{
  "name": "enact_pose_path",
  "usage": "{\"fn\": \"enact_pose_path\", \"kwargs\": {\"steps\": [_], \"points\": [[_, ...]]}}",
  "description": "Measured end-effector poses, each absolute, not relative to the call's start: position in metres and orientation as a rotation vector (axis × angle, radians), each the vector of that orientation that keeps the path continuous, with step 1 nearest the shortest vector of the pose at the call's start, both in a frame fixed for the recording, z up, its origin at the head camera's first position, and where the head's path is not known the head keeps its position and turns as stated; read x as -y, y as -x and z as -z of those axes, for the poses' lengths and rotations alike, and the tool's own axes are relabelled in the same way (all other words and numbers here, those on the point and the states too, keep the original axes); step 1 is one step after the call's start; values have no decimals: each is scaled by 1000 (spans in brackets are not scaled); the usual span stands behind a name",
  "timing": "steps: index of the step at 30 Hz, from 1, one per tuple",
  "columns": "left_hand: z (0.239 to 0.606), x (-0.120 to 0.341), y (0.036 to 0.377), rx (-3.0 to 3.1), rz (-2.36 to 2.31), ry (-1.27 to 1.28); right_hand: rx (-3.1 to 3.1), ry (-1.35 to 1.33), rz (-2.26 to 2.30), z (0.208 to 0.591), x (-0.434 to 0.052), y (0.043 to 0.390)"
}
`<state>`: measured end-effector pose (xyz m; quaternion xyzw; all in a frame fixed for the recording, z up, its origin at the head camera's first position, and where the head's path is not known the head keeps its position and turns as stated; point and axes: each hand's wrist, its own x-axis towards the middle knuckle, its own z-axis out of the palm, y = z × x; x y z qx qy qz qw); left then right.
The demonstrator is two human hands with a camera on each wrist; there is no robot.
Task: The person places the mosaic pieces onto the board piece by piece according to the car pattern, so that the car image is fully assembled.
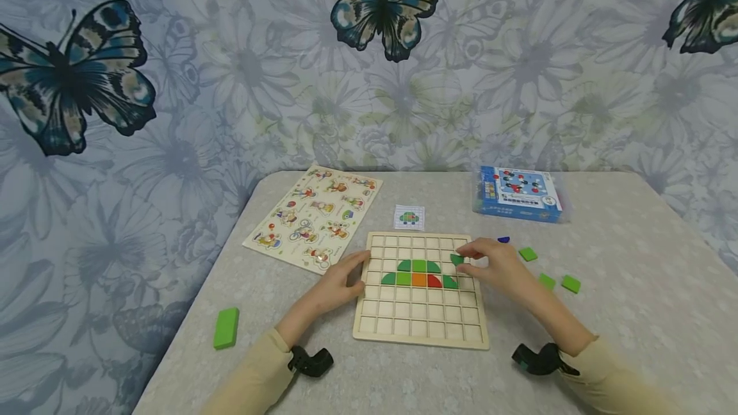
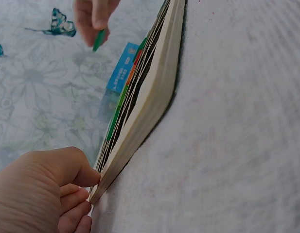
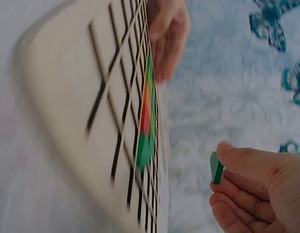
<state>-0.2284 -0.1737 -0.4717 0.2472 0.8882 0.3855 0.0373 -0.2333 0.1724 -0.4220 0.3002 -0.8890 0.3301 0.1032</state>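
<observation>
A wall covered in pale floral paper with large dark butterflies stands behind a grey mottled desk (image 1: 634, 287). At the middle of the desk lies a wooden grid board (image 1: 421, 290), its squares mostly bare, with a small dome of green pieces above a row of green, orange and red pieces in its upper half. The left hand (image 1: 340, 285) rests against the board's left edge, its fingers (image 2: 74, 201) loosely curled and touching the rim without gripping it. The right hand (image 1: 492, 263) hovers over the board's upper right part, just right of the coloured rows, and its fingers (image 3: 237, 160) pinch a small green piece (image 1: 457, 259) by its edge. Right of the board three loose green pieces (image 1: 548, 273) lie on the desk, with a small blue piece (image 1: 503, 239) near the right hand. A pattern card (image 1: 409, 217) sits just beyond the board, a picture puzzle sheet (image 1: 314, 215) to the left, a blue box (image 1: 519, 193) at the far right, and a green block (image 1: 226, 327) near the left edge.
</observation>
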Motion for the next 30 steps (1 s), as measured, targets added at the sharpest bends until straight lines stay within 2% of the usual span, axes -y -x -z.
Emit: {"fn": "enact_pose_path", "kwargs": {"steps": [7, 12, 30], "points": [[473, 174, 228, -2723, -1160, -763, 2608, -1072, -1263, 429, -104, 227], [472, 175, 229, -2720, -1182, -792, 2582, -1130, -1242, 437, -72, 222], [473, 177, 230, -2721, -1189, -824, 2642, -1171, -892, 458, -58, 217]]}}
